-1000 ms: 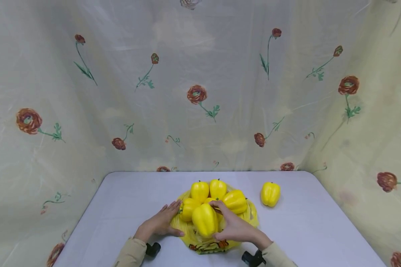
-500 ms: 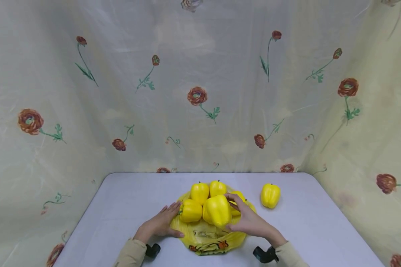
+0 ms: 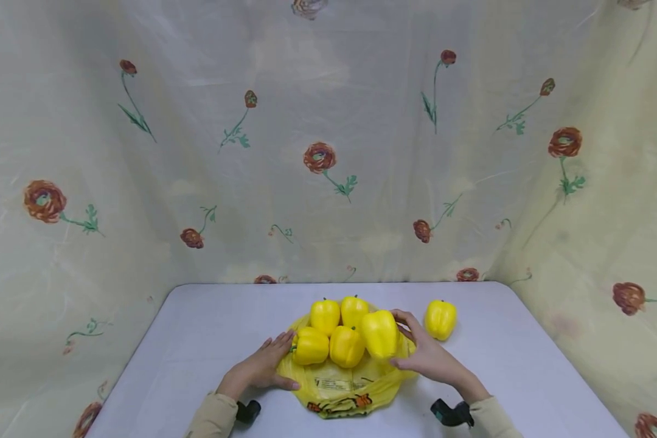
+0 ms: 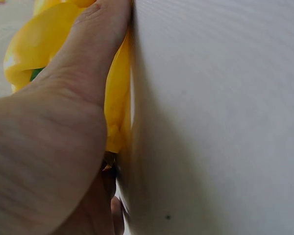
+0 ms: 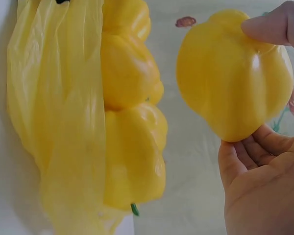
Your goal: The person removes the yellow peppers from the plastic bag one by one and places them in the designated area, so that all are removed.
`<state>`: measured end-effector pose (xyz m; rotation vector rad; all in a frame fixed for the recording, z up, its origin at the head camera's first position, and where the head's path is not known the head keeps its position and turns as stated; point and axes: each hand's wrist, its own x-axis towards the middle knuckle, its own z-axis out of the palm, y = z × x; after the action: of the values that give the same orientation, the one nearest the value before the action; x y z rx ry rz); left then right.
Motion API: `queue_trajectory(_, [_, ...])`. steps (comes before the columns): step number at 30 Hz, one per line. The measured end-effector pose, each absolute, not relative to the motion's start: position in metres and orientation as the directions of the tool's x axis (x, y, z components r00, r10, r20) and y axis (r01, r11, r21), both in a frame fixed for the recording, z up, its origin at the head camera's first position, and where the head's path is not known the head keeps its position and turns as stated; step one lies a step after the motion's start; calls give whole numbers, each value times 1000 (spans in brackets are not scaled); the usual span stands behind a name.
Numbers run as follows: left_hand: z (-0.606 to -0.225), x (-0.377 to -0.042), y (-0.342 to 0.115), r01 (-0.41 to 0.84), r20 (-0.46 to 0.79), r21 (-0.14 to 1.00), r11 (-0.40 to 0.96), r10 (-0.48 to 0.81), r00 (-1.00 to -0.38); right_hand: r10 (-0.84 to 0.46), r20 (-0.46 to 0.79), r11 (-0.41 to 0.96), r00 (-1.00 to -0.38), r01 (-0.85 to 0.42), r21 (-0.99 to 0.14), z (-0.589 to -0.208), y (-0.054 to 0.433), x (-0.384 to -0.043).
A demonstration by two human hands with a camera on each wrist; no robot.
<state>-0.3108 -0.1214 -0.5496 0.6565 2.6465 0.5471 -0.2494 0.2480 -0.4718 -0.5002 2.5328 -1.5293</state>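
My right hand (image 3: pixel 429 359) grips a yellow bell pepper (image 3: pixel 380 334) between thumb and fingertips, above the right part of a yellow plastic bag (image 3: pixel 356 389). In the right wrist view the held pepper (image 5: pixel 230 78) stands apart from those on the bag. Several more yellow peppers sit on the flattened bag, among them a front-left pepper (image 3: pixel 309 345) and a front-middle pepper (image 3: pixel 347 347). My left hand (image 3: pixel 263 366) rests at the bag's left edge, fingers extended, right beside the front-left pepper. The left wrist view shows its thumb low along the tabletop.
A lone yellow pepper (image 3: pixel 440 320) stands on the white table (image 3: pixel 208 322) at the back right, beyond my right hand. A flower-printed curtain (image 3: pixel 328 201) hangs behind the table and along both sides. Dark wrist cameras sit under both wrists.
My right hand has carried the yellow pepper from the bag's front middle to its right, uncovering the front-middle pepper and the bag's printed front. The left hand has stayed in place.
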Motion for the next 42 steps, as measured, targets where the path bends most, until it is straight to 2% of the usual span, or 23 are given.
queue_trajectory(8, [-547,-309,-121,370,-240,450,813,509,-827,-310,134,469,-941,-274,-840,-472,270,-254])
queue_trajectory(24, [-546,-310,-123,383,-236,440,812,516,-823,-184,231,545,-955,-295,-785,-457,331,-261])
queue_trajectory(35, [-545,-309,-121,358,-257,441,823,498,-828,-91,194,570,-977,-211,-794,-463,365,-270])
queue_trajectory(42, [-546,-310,-121,360,-251,428,829,492,-834,-55,186,527,-981,-187,-829,-477,384,-273])
